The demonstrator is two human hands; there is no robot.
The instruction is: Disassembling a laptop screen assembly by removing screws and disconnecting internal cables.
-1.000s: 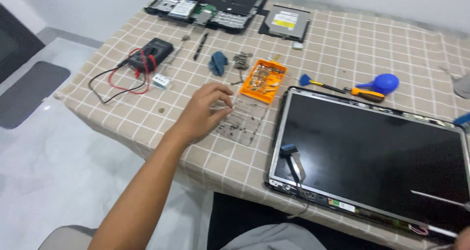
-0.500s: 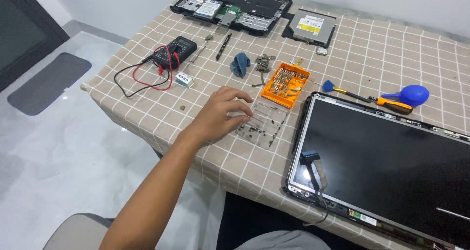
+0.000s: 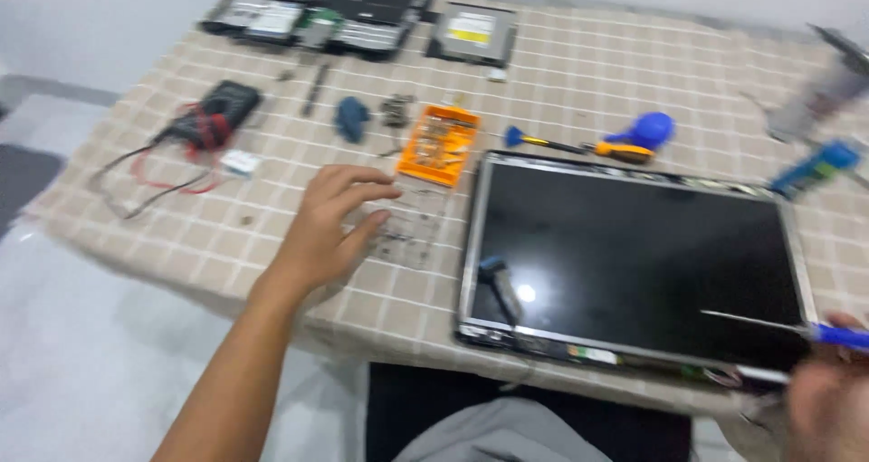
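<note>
Checked cloth over the bench [image 3: 579, 82], running from the far wall to the near edge. Black screen panel [image 3: 634, 245] in a metal frame lying flat at right, glare spot low on the glass, a small blue-tipped cable at its lower left corner. Opened laptop base [image 3: 326, 9] at the far edge, optical drive [image 3: 472, 29] just right of it. Left hand [image 3: 330, 227] stretched out from the lower left, palm down, fingers spread and slightly curled, holding nothing, tips resting on or just above a clear tray [image 3: 409, 231] of tiny screws lying just left of the panel; contact blurred, hard to tell. Right hand [image 3: 828, 390] at the lower right corner, mostly cut off, fingers closed round the blue handle of a thin screwdriver [image 3: 769, 324], shaft pointing left across the lower right of the panel. Black multimeter [image 3: 217, 114] with red and black leads at left, a small white block near it. Orange bit case [image 3: 439, 143] just beyond the tray. Blue blower [image 3: 647, 129] touching an orange-handled driver [image 3: 561, 143] beyond the panel's top edge. Small blue pick [image 3: 351, 118] left of the case, a dark clump of parts beside it. Blurred blue and grey tools at the far right.
</note>
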